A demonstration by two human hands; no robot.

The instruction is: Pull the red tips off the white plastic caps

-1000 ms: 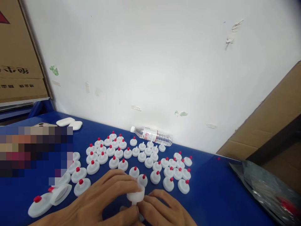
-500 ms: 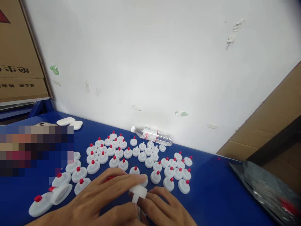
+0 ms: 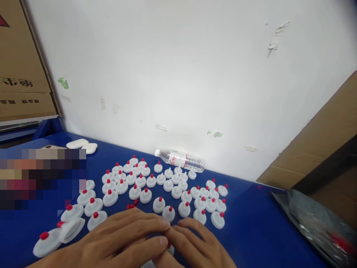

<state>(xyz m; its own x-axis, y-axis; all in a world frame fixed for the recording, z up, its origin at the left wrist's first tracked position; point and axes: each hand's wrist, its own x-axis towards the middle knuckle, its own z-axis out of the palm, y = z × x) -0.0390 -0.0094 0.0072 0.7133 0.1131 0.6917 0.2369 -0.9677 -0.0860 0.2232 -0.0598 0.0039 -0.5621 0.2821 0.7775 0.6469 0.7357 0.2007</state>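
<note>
My left hand (image 3: 131,238) and my right hand (image 3: 192,242) meet at the front edge of the view, with their fingertips together. Between them is a white nozzle cap (image 3: 171,250) with a red tip, mostly hidden by the fingers. Both hands are closed around it. Just beyond my left hand lie a few small loose red tips (image 3: 132,205). Past the fingertips stand white nozzle caps with red tips, the nearest being one cap (image 3: 168,214) and another cap (image 3: 158,205).
Many more white caps (image 3: 134,192) spread over the blue table (image 3: 251,223), some without red tips. A plastic bottle (image 3: 180,160) lies by the wall. At right are a grey plastic bag (image 3: 312,219) and cardboard (image 3: 295,160). White oval items (image 3: 89,148) lie back left.
The white cap, earlier showing its bare nozzle between my hands, is now lower and mostly covered, and a red tip shows there. My fingers have come closer together.
</note>
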